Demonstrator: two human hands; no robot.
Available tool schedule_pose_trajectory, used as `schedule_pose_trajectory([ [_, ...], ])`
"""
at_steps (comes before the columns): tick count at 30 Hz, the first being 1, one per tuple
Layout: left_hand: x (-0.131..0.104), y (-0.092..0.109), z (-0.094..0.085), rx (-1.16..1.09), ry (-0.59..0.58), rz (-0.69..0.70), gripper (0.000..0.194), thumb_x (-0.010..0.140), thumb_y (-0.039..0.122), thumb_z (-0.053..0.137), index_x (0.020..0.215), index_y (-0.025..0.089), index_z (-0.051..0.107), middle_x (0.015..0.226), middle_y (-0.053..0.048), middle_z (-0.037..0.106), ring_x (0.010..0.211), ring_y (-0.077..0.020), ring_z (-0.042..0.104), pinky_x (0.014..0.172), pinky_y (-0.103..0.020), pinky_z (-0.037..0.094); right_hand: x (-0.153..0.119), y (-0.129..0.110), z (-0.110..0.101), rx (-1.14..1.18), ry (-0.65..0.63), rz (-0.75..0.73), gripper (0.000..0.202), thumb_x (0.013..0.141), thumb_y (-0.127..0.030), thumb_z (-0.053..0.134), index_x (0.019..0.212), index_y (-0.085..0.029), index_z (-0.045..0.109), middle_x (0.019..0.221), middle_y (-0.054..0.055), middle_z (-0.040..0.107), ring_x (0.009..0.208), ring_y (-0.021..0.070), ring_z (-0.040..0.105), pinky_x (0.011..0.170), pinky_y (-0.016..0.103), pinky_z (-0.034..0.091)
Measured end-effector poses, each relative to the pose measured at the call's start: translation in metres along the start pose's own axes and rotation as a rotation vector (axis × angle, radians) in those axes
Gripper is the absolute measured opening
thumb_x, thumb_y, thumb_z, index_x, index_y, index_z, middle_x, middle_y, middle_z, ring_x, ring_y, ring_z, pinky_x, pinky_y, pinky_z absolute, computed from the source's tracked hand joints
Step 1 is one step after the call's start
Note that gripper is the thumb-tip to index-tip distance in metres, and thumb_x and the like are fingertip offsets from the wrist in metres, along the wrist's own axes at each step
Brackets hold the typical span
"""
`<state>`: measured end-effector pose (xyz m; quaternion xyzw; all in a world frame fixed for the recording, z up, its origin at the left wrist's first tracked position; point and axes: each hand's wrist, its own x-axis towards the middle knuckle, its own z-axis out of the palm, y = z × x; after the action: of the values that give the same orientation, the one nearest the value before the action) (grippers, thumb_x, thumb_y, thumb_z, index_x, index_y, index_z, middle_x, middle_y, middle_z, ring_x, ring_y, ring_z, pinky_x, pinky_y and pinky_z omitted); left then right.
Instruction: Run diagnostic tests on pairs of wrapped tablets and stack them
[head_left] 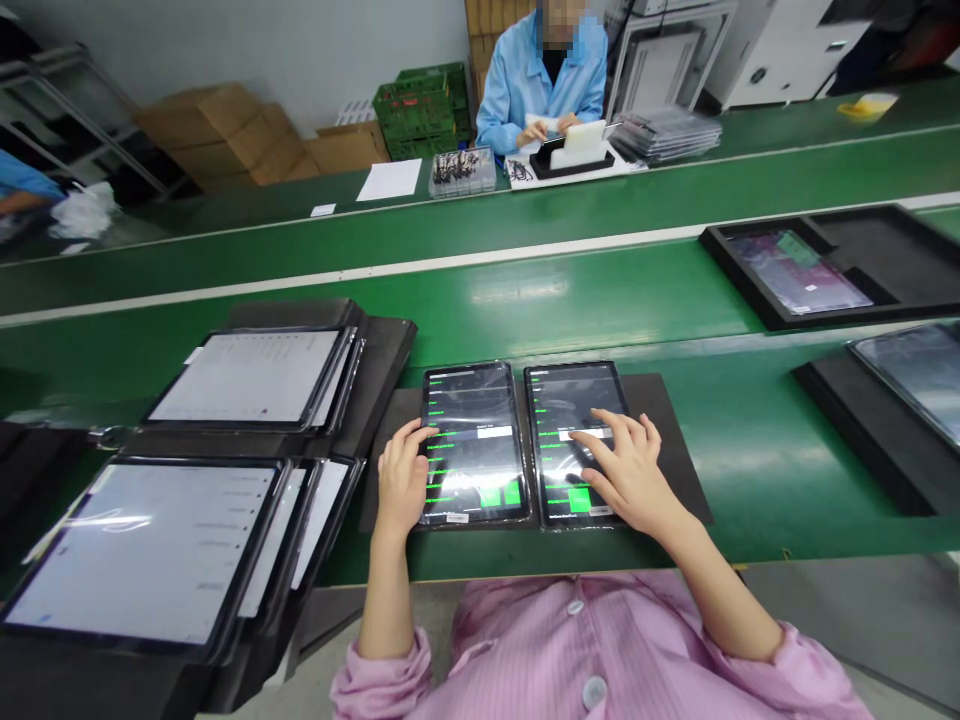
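Two tablets lie side by side on a dark mat [667, 440], their black screens lit with green text and green blocks. At the left edge of the left tablet [472, 400] rests my left hand [403, 475], its fingers loosely extended and the index fingertip at the screen's border. Over the right tablet [570, 395] my right hand [634, 465] is spread, with the index finger pointing at a white box on the screen. Neither hand grips anything. Whether the right fingertip touches the glass I cannot tell.
Stacked tablets with white screens [142, 550] sit on black foam trays at left. A foam tray [900, 250] holds a tablet at right, near another tablet [922, 370]. Across the green bench [600, 275], a person in blue [510, 90] works beside a parts box [463, 175].
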<state>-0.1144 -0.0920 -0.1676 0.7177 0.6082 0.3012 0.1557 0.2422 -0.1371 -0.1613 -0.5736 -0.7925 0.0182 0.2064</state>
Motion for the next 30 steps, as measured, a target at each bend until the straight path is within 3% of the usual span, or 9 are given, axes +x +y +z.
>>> schedule_pose_trajectory([
  [4,0.001,-0.001,0.000,0.016,-0.023,0.012,0.086,0.100,0.077,0.010,0.117,0.026,0.077,0.141,-0.014,0.062,0.115,-0.0325,0.063,0.105,-0.052,0.046,0.002,-0.005,0.000,-0.048,-0.001,0.013,0.040,0.105,-0.041,0.041,0.131,-0.029,0.069,0.148,0.017,0.051,0.134,0.0384,0.041,0.116,0.074,0.022],
  [9,-0.001,-0.004,0.004,-0.083,0.077,-0.005,0.074,0.101,0.078,0.016,0.116,0.022,0.062,0.140,-0.018,0.065,0.125,-0.0338,0.062,0.104,-0.051,0.046,0.000,-0.001,0.000,-0.050,0.042,0.056,0.039,0.106,-0.042,0.041,0.129,-0.024,0.067,0.151,0.019,0.048,0.135,0.0380,0.042,0.116,0.074,0.024],
  [12,-0.002,-0.007,0.007,-0.110,0.104,-0.027,0.069,0.100,0.080,0.017,0.111,0.023,0.053,0.139,-0.021,0.065,0.121,-0.0340,0.065,0.101,-0.052,0.048,-0.004,0.007,0.000,-0.011,0.065,0.106,0.038,0.105,-0.044,0.041,0.128,-0.025,0.064,0.148,0.018,0.050,0.135,0.0376,0.042,0.117,0.073,0.023],
  [19,0.000,-0.007,0.010,-0.091,0.111,-0.042,0.073,0.099,0.081,0.016,0.117,0.022,0.055,0.135,-0.020,0.066,0.119,-0.0327,0.066,0.104,-0.051,0.047,-0.011,0.033,0.003,0.059,0.083,0.178,0.040,0.104,-0.046,0.041,0.133,-0.027,0.060,0.146,0.016,0.050,0.134,0.0376,0.043,0.117,0.071,0.025],
  [23,0.002,-0.005,0.004,-0.094,0.102,-0.050,0.074,0.103,0.073,0.014,0.131,0.020,0.056,0.131,-0.017,0.067,0.107,-0.0288,0.069,0.102,-0.049,0.051,-0.012,0.053,0.011,0.116,0.152,0.254,0.049,0.105,-0.050,0.036,0.145,-0.026,0.052,0.143,0.018,0.050,0.131,0.0382,0.046,0.111,0.067,0.034],
  [30,0.000,-0.014,-0.011,0.076,0.175,-0.039,0.043,0.105,0.049,0.039,0.128,0.019,0.061,0.134,-0.017,0.065,0.131,-0.0332,0.059,0.116,-0.053,0.044,-0.024,0.067,0.012,0.192,0.255,0.342,0.059,0.107,-0.053,0.033,0.155,-0.021,0.041,0.141,0.021,0.045,0.133,0.0385,0.044,0.110,0.064,0.037],
])
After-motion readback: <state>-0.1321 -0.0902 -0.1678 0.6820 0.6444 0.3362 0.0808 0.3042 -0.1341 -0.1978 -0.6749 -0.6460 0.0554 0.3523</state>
